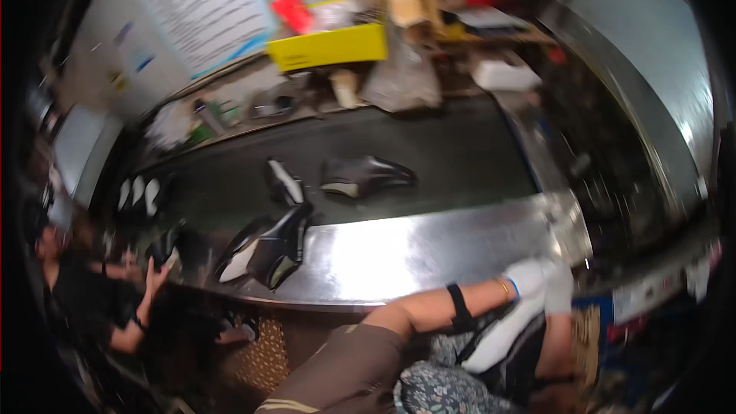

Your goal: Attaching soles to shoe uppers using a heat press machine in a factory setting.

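Note:
My left hand, in a white glove, reaches across from the lower edge and closes at the upper end of a black shoe with a long white sole. Beside it, my right hand, also gloved in white, is at the same end of the shoe. The shoe slants down toward my lap, over a floral dark cloth. Motion blur and the gloves hide the fingers of both hands. To the left, a few black shoes lie clustered on the bench's metal edge, apart from my hands.
A shiny metal ledge borders a dark conveyor belt, where another black shoe lies. Behind it stand a yellow box and a plastic bag. At far left, another person handles a shoe.

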Motion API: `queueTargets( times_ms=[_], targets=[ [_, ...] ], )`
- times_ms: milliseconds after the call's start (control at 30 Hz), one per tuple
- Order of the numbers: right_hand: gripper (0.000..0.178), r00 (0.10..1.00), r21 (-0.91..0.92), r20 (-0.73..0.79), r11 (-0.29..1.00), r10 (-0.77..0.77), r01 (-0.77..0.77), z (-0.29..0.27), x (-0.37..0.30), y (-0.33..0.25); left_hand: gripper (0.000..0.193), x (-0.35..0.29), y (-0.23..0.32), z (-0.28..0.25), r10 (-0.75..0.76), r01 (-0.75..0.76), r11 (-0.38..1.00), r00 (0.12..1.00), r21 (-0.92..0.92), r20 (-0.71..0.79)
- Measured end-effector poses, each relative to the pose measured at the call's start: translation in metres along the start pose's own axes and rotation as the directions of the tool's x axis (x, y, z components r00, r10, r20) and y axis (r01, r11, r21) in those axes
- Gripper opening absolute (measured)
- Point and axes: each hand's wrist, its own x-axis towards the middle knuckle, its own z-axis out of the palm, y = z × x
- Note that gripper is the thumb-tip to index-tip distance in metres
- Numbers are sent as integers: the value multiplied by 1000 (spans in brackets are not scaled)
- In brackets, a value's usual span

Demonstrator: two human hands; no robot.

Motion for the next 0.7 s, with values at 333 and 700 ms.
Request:
queueTargets(
  times_ms=[333, 700],
  targets=[
    [54, 900, 787, 147, 502, 411, -358, -4, -5, 2, 109, -199, 6, 5, -236, 301, 899, 945, -319, 228],
    [64, 945, 759, -6, 617, 328, -209, 34, -5, 40, 53, -186, -56, -6, -140, 243, -121, 956, -963, 258]
  ],
)
